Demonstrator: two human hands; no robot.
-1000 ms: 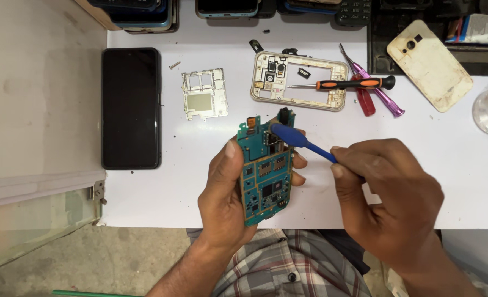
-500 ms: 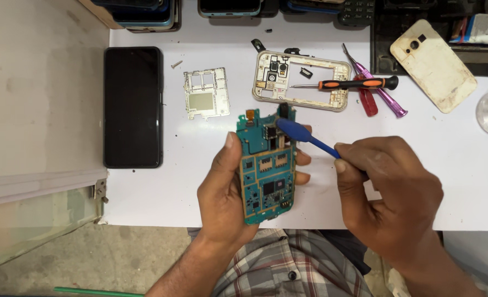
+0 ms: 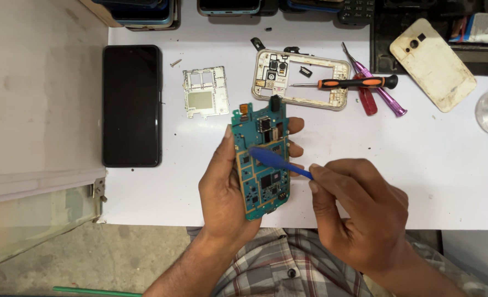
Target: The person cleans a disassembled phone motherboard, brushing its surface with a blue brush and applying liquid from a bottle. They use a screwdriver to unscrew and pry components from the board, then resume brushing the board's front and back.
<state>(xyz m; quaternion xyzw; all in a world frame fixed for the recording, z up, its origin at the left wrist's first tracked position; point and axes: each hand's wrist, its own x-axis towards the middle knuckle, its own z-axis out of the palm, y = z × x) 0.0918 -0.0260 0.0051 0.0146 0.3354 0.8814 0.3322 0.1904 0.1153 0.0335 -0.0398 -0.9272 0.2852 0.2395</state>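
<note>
Now, head view: one camera, looking down on my bench.
Left hand [image 3: 222,190]: fingers clamped round the teal rectangular circuit board [image 3: 261,159], held above the white tabletop [image 3: 431,165].
Right hand [image 3: 359,212]: fingers pinched together on the blue plastic pry tool [image 3: 279,163], tip on the board.
Done: board is out of the pale phone frame [image 3: 301,80]; silver metal shield [image 3: 204,91] lies off.
Left: prying, by my judgement.

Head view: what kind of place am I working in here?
Most likely a phone repair bench. The left hand holds a bare circuit board, the right hand works a blue pry tool on it, and a stripped phone frame and screwdriver lie on the white table.
</note>
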